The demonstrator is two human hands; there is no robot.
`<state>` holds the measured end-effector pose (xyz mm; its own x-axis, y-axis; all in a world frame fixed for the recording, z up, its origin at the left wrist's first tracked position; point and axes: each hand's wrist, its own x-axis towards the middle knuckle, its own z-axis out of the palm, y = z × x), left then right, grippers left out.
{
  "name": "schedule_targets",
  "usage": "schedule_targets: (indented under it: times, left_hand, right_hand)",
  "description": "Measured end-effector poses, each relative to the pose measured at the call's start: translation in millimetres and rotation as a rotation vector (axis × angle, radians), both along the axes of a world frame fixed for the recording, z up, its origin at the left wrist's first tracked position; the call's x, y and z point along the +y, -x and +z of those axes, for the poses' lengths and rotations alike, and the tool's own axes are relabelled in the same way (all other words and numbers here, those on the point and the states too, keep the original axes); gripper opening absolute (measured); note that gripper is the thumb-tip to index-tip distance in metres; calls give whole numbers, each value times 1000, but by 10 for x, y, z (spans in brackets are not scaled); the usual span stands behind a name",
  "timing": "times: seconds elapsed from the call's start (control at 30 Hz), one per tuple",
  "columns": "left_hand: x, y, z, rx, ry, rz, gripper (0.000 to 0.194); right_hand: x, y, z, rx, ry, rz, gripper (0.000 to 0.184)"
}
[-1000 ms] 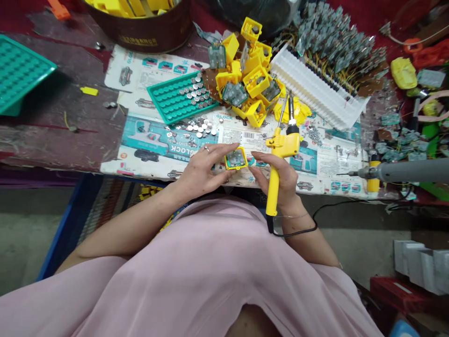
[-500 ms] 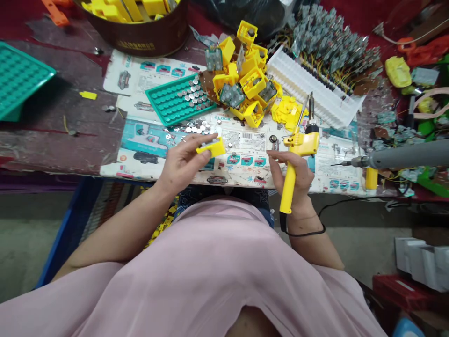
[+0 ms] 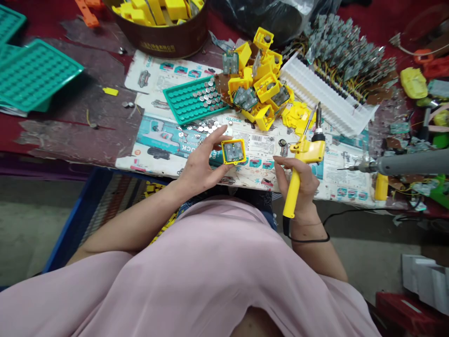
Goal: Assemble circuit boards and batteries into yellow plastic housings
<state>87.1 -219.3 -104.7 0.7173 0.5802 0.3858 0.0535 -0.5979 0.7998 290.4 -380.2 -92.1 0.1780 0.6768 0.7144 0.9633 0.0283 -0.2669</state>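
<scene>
My left hand grips a small square yellow case by its edges, between thumb and fingers. The case's open side faces up and shows a grey-green circuit board inside. In my right hand is a yellow soldering gun, held by its handle with the metal tip pointing away from me. Its black cord loops round the wrist. Beyond my left hand lie loose silver button cells and a green tray partly filled with them.
A pile of yellow cases lies at the back middle, beside flat yellow pieces. A white foam tray borders a heap of circuit boards. From the right juts a grey electric screwdriver. A round brown tin stands back left.
The yellow case has been turned so its open side with the board faces up, and my left hand has shifted right. The view has swung a little left; the soldering gun stays in my right hand.
</scene>
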Motion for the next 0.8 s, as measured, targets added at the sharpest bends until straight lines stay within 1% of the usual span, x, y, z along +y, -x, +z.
schedule_targets:
  times: [0.2,0.33,0.47,0.8]
  left_hand:
    - [13,-26,-89,-59,61,-24,77]
    - [9,-36,-90,-75,72,-36,76]
    - [4,-39,-79,-62,77,-31,77]
    - [6,-34,-81,-24,23,-7,79]
  right_hand:
    - [10,22,4,-1,-8,-2,34]
    - [22,26,9,-4,-21,13,33]
    - [30,24,-2,-31,-25,-7,28]
    - [25,45,-5,2,-15,-11,29]
